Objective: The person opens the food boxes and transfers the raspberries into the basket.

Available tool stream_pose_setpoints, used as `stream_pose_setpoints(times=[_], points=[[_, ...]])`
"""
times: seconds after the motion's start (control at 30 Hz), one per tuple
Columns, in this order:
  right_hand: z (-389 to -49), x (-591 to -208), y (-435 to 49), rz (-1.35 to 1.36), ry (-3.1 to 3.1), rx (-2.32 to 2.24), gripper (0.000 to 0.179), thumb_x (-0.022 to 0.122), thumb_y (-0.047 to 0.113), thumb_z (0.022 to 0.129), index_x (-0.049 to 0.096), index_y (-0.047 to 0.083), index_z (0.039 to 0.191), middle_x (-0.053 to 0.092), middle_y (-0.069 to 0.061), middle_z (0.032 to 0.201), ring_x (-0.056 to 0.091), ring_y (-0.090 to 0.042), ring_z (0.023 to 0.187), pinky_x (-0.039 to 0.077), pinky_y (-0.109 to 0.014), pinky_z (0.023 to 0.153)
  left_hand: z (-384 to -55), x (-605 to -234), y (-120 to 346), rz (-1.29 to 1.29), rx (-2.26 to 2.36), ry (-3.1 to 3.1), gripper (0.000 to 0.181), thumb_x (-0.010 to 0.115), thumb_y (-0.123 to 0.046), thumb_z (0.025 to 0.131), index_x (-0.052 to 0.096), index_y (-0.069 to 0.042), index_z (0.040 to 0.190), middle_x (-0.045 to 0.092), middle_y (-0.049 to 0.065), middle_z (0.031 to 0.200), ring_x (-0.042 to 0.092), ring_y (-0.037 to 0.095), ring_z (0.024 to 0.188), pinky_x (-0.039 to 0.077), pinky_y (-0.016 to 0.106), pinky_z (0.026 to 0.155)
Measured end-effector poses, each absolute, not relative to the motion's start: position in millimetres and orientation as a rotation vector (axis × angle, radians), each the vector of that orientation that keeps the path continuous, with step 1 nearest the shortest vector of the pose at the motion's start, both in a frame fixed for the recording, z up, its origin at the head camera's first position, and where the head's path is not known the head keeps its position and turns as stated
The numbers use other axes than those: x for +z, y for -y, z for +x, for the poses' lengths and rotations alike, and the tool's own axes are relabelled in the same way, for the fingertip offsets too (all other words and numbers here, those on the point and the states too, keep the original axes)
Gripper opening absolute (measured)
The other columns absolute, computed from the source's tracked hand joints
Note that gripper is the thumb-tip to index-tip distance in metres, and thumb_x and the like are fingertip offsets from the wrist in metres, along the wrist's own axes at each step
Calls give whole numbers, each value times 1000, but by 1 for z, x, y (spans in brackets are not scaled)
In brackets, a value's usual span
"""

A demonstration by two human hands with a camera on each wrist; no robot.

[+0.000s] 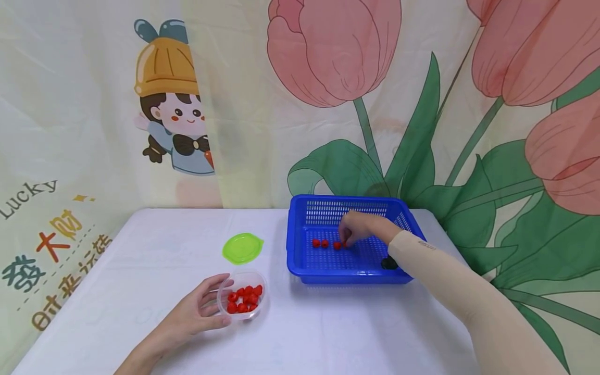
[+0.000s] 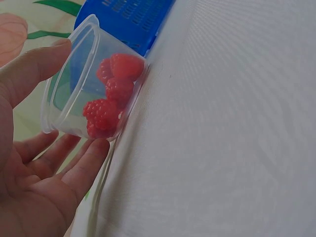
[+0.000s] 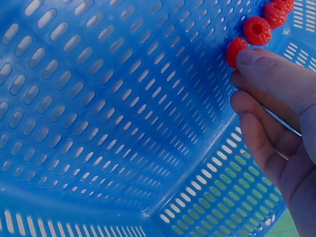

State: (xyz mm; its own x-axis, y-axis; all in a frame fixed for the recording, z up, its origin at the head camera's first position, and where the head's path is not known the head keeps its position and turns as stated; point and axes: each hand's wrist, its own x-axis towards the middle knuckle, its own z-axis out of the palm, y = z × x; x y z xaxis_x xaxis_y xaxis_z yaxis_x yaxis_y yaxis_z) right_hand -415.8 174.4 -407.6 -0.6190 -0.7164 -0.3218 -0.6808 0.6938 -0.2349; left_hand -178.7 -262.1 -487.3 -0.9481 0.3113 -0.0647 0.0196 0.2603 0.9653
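My left hand (image 1: 199,307) holds a clear plastic cup (image 2: 69,106) on the table, thumb at the rim and fingers against the side. Several red raspberries (image 2: 102,114) lie in the bottom of the cup. Inside the blue plastic basket (image 1: 300,268), my right hand (image 1: 358,227) pinches a raspberry (image 3: 236,52) between thumb and forefinger, low over the basket's floor. This raspberry is at the end of a row of raspberries (image 3: 257,30) in the basket, and the fingertips partly cover it.
A bright green lid (image 1: 242,248) lies flat on the white-covered table (image 1: 140,260), behind the cup and left of the basket. A small black object (image 1: 388,263) is at the basket's front right, under the right forearm. A printed curtain (image 1: 244,104) hangs behind the table.
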Motion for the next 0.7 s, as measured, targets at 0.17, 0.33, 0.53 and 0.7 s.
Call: stream_pose_setpoints(times=[0.17,0.33,0.53,0.7], points=[[-415,-406,-173,-1095,-2500,-110,8,83,5,91,80,10,96,76,4,91,69,-9,84,61,-25,79,-178,-487,261,311,1750,-2293,88,87,-14,89,37,-13,161,45,20,161,44,45,148,49,13,101],[-411,-396,-174,-1054,-2505,-129,12,82,5,92,80,9,103,78,1,99,72,-11,91,62,-28,84,-178,-488,262,315,1749,-2299,88,87,-16,89,38,-15,161,46,19,161,45,44,148,50,13,102],[-406,-376,-177,-1051,-2530,-146,20,82,8,92,80,8,111,78,-5,107,72,-14,96,62,-31,87,-179,-488,264,304,1740,-2297,87,87,-17,89,38,-17,160,45,18,161,45,44,148,52,17,103],[-398,-359,-178,-1104,-2543,-158,25,82,10,92,79,7,117,78,-7,114,72,-19,102,62,-34,88,-178,-488,264,307,1738,-2303,87,87,-17,89,38,-16,160,46,18,161,45,44,148,52,16,102]])
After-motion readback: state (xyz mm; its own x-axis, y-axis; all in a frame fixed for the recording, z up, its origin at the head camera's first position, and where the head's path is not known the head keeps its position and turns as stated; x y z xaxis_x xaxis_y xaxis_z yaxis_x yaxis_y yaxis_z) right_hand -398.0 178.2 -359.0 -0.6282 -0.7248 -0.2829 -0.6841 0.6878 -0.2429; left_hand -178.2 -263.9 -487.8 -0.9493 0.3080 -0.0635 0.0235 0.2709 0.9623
